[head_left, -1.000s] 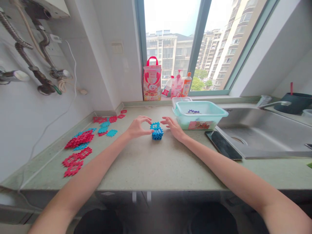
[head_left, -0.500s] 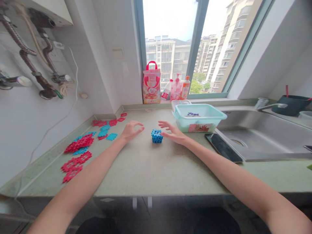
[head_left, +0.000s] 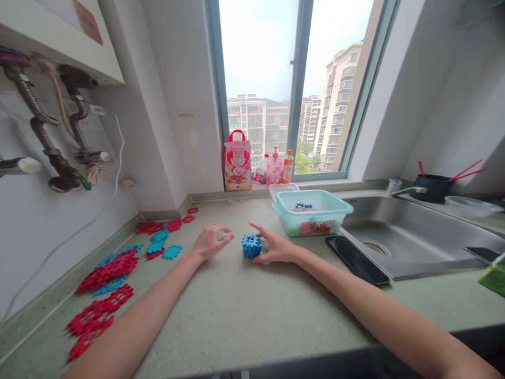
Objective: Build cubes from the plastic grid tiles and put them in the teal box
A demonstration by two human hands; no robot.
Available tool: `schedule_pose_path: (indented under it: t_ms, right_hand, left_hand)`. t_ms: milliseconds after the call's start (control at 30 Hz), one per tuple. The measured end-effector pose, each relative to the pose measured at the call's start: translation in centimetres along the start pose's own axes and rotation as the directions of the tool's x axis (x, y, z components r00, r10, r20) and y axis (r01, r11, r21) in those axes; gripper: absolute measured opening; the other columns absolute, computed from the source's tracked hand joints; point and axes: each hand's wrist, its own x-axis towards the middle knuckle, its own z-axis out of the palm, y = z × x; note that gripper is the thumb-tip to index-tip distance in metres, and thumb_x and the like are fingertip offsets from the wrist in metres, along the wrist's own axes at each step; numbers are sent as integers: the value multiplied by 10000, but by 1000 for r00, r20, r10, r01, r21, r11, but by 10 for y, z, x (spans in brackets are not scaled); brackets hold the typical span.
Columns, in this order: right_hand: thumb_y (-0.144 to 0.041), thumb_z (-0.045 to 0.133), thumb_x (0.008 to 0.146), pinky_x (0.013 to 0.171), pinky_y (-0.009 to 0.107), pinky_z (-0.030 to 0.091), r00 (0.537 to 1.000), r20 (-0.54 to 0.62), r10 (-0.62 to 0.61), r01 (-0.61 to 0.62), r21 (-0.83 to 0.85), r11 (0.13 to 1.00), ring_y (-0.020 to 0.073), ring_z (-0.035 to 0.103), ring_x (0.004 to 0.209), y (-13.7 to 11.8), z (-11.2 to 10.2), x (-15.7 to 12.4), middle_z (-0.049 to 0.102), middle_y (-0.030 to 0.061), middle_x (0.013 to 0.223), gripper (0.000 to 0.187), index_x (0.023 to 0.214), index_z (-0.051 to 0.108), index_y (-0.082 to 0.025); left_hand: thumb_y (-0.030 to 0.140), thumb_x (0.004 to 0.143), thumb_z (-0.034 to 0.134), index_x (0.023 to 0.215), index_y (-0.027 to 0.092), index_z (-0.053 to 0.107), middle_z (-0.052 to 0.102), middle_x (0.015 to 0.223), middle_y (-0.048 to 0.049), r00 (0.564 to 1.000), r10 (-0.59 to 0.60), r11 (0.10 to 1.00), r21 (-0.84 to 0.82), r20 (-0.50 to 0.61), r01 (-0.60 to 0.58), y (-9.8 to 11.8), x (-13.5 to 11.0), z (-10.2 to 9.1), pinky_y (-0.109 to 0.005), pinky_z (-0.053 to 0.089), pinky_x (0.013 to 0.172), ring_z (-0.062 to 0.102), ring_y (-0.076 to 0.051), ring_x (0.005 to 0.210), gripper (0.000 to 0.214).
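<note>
A small blue cube (head_left: 251, 247) of interlocking plastic tiles is at the middle of the counter, its open-lattice face upward. My right hand (head_left: 277, 246) grips it from the right, with the thumb at its near lower side and other fingers behind it. The index finger stretches out above the cube. To the left, my left hand (head_left: 211, 242) holds nothing; its fingers are curved, with a gap between thumb and forefinger. Loose blue tiles (head_left: 172, 252) and red tiles (head_left: 114, 268) lie farther left along the wall, some overlapping.
A turquoise tub (head_left: 311, 213) with purple pieces inside stands behind my right hand. A black phone (head_left: 355, 260) lies beside the steel sink (head_left: 398, 237). Bottles (head_left: 275, 168) and a pink bag (head_left: 238, 166) line the windowsill. Pipes (head_left: 51, 142) run down the left wall.
My right hand has closed in around the cube, its thumb now low at the near side. The cube has shifted slightly rightward. My left hand stays beside it, and the camera view has tilted up.
</note>
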Motion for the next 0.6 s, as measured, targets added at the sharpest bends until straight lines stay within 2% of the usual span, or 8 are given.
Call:
schedule_pose_path:
  t_ms: [267,433,600]
  right_hand:
    - [-352,922,725,1051,494,511,998,-29,53,-52,58,997,313,702,1155,-6,6,0,733,151,1245,1189,1710,269,-217]
    - [-381,917,722,1000,468,540,996,-54,74,-72,37,997,291,722,1056,-17,-5,3,763,106,1144,1193,1712,267,-237]
    - [-390,901,732,1032,486,527,996,-61,64,-64,-13,998,291,720,1075,-30,-17,6,773,92,1136,1213,1724,218,-244]
  left_hand:
    - [626,973,563,1047,258,773,798,1166,-63,999,29,1000,10,42,-29,-1,2,1,-502,437,1066,646,-317,1196,430]
    - [619,965,576,1025,262,779,798,1145,-65,998,29,999,16,56,-30,-2,2,3,-496,445,1072,650,-314,1178,415]
    - [628,951,590,1024,259,780,798,1144,-64,998,23,1000,13,52,-23,-5,4,7,-486,463,1054,661,-315,1151,422]
